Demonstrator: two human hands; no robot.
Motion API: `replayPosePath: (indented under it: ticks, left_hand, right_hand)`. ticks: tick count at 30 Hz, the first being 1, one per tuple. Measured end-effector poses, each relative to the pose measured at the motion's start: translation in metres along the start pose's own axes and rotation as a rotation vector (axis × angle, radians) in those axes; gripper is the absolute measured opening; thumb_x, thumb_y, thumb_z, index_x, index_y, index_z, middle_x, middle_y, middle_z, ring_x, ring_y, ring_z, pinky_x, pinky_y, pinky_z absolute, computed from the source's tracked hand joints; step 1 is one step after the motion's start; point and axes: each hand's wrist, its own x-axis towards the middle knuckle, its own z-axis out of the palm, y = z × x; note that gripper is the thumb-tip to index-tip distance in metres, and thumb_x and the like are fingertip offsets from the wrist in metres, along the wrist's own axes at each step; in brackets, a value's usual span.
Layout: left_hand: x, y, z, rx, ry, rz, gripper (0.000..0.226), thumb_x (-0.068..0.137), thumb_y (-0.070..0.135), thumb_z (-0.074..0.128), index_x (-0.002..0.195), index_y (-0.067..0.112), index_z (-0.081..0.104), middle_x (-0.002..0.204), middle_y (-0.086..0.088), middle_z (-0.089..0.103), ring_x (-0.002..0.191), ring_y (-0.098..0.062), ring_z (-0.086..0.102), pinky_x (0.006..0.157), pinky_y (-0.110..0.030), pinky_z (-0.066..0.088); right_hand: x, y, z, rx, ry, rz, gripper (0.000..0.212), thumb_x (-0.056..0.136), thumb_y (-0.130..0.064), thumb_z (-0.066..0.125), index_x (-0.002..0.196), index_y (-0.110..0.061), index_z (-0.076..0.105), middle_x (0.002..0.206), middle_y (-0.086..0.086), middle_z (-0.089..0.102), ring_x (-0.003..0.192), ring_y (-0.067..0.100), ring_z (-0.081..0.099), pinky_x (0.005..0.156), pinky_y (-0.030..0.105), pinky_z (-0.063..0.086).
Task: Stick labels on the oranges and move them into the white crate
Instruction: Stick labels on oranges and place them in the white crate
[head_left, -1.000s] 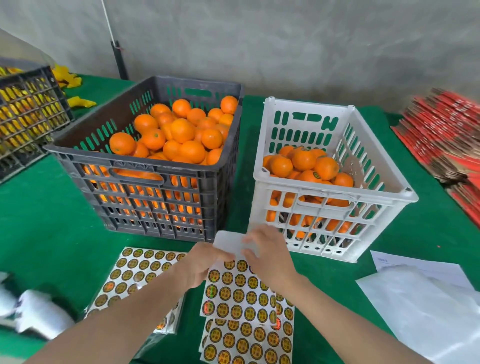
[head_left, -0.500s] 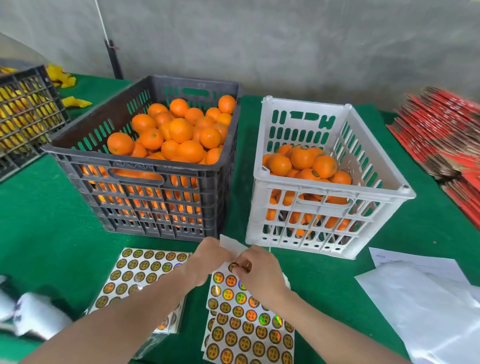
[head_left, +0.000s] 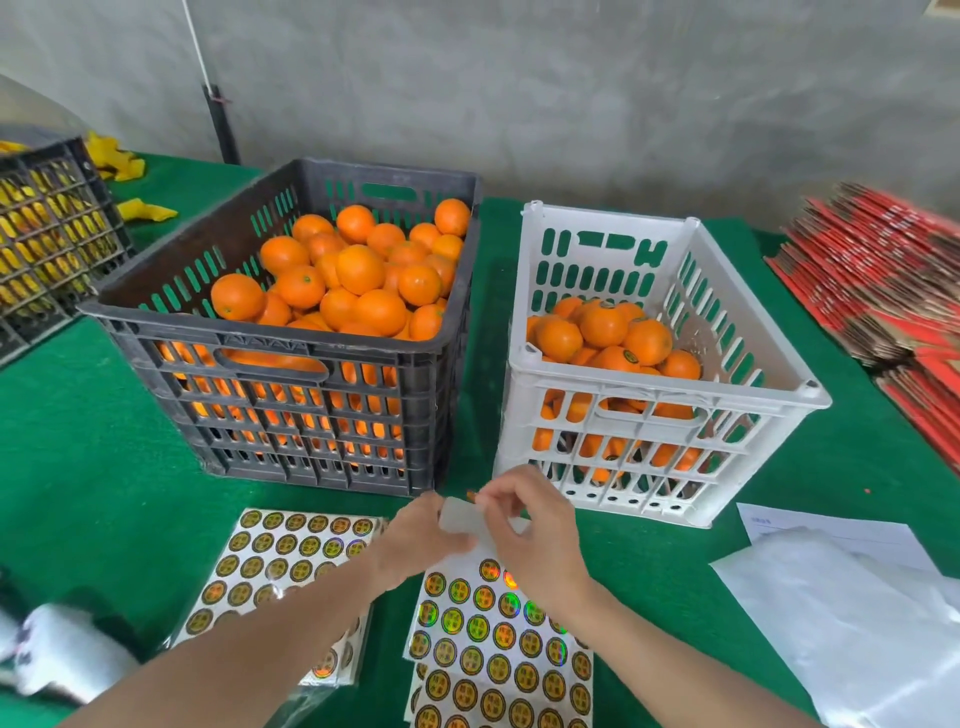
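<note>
While the two hands meet low in front of the crates, all the work is on the label sheet (head_left: 498, 639), a white sheet of round gold holographic stickers lying on the green cloth table (head_left: 78, 441). The left hand (head_left: 418, 540) pinches the sheet's far edge, which is lifted and curls up white off the cloth. The right hand (head_left: 537, 525) is right against it, fingers curled, thumb and fingertips nipping that same raised edge. A tiny orange-gold speck shows at its fingertips, too small for me to call. So the hands are together, both clamped on the sheet.

Beyond them stand two crates side by side, with a strip of green cloth between them. On the left is the dark grey slotted plastic crate (head_left: 280, 358), heaped with bright oranges (head_left: 358, 270) up to its rim. On the right is the white slotted plastic crate (head_left: 675, 387), roughly half full. At least two of the labelled oranges (head_left: 602, 325) in there show a small round sticker on top.

A second sticker sheet (head_left: 291, 561) lies left of the first, partly under the left forearm. Off to the right are white papers and plastic film (head_left: 831, 613), and further right a spread of flat red cardboard (head_left: 883, 270). At the far left a black grid crate (head_left: 47, 223) holds yellow things, with yellow scraps (head_left: 145, 210) on the cloth just behind it.
</note>
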Motion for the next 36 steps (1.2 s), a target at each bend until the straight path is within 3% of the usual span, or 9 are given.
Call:
replayPosePath:
  ticks: [2, 4, 6, 12, 15, 18, 23, 28, 36]
  left_hand:
    - [-0.007, 0.006, -0.006, 0.209, 0.217, 0.184, 0.035, 0.084, 0.026, 0.069, 0.115, 0.017, 0.056, 0.104, 0.004, 0.060, 0.093, -0.013, 0.058, 0.075, -0.016, 0.040]
    - [-0.021, 0.021, -0.023, 0.138, 0.401, 0.511, 0.011, 0.084, 0.018, 0.066, 0.094, 0.021, 0.064, 0.079, 0.015, 0.059, 0.070, -0.005, 0.055, 0.061, -0.010, 0.037]
    - [-0.037, 0.043, -0.048, 0.043, 0.466, 0.730, 0.018, 0.083, 0.013, 0.061, 0.075, 0.029, 0.060, 0.058, 0.019, 0.054, 0.053, -0.002, 0.049, 0.051, -0.006, 0.032]
    - [-0.053, 0.082, -0.124, 0.050, 0.577, 1.001, 0.020, 0.079, 0.020, 0.050, 0.071, 0.007, 0.063, 0.062, 0.010, 0.055, 0.055, -0.002, 0.046, 0.053, -0.008, 0.031]
    - [-0.030, 0.089, -0.170, 0.185, 0.617, 0.915, 0.018, 0.080, 0.015, 0.053, 0.070, 0.003, 0.062, 0.067, 0.001, 0.056, 0.061, -0.005, 0.046, 0.056, -0.016, 0.032]
    - [0.013, 0.089, -0.222, 0.430, 0.634, 0.659, 0.008, 0.086, 0.008, 0.058, 0.088, 0.009, 0.066, 0.088, -0.004, 0.063, 0.080, -0.018, 0.056, 0.066, -0.022, 0.035]
    - [0.072, 0.064, -0.285, 0.963, 0.310, 0.263, 0.011, 0.089, 0.008, 0.050, 0.095, 0.007, 0.059, 0.107, -0.014, 0.062, 0.101, -0.032, 0.057, 0.080, -0.035, 0.043]
    - [0.107, 0.037, -0.317, 1.225, 0.178, -0.026, 0.040, 0.094, 0.032, 0.041, 0.131, 0.022, 0.050, 0.133, -0.010, 0.050, 0.122, -0.036, 0.046, 0.099, -0.049, 0.042]
    - [0.113, 0.047, -0.319, 0.984, 0.218, 0.104, 0.021, 0.084, 0.021, 0.057, 0.103, 0.016, 0.065, 0.102, -0.006, 0.064, 0.092, -0.026, 0.060, 0.080, -0.040, 0.053]
  right_hand:
    - [0.017, -0.017, -0.005, 0.028, 0.035, -0.095, 0.009, 0.084, 0.001, 0.061, 0.078, -0.005, 0.063, 0.075, -0.004, 0.056, 0.071, 0.000, 0.048, 0.066, 0.011, 0.040]
    - [0.035, -0.033, -0.009, 0.043, 0.068, -0.195, 0.008, 0.087, -0.007, 0.057, 0.080, -0.004, 0.062, 0.078, -0.002, 0.056, 0.074, 0.000, 0.048, 0.068, 0.011, 0.040]
    - [0.056, -0.047, -0.008, 0.064, 0.109, -0.264, 0.010, 0.088, -0.011, 0.054, 0.084, -0.004, 0.060, 0.082, 0.000, 0.057, 0.077, 0.001, 0.050, 0.070, 0.010, 0.040]
    - [0.131, -0.085, 0.016, 0.082, 0.156, -0.419, 0.009, 0.090, -0.005, 0.055, 0.098, -0.001, 0.056, 0.092, -0.002, 0.055, 0.083, 0.009, 0.054, 0.074, 0.015, 0.044]
    - [0.172, -0.096, 0.036, 0.005, 0.058, -0.393, 0.020, 0.092, -0.006, 0.053, 0.112, -0.001, 0.053, 0.104, 0.008, 0.060, 0.095, 0.021, 0.058, 0.081, 0.030, 0.046]
    - [0.201, -0.099, 0.057, -0.121, -0.099, -0.342, 0.036, 0.092, -0.009, 0.052, 0.128, -0.006, 0.046, 0.123, 0.010, 0.056, 0.113, 0.022, 0.051, 0.089, 0.023, 0.035]
    - [0.215, -0.082, 0.075, -0.282, -0.405, -0.317, 0.053, 0.096, -0.014, 0.051, 0.144, -0.019, 0.029, 0.142, 0.008, 0.043, 0.129, 0.025, 0.039, 0.100, 0.039, 0.036]
    - [0.217, -0.078, 0.078, -0.245, -0.463, -0.230, 0.051, 0.097, -0.017, 0.046, 0.143, -0.030, 0.027, 0.138, 0.003, 0.044, 0.128, 0.020, 0.038, 0.091, 0.029, 0.033]
    - [0.216, -0.079, 0.075, -0.230, -0.387, -0.212, 0.051, 0.096, -0.014, 0.047, 0.142, -0.028, 0.030, 0.136, 0.001, 0.046, 0.124, 0.017, 0.041, 0.093, 0.034, 0.039]
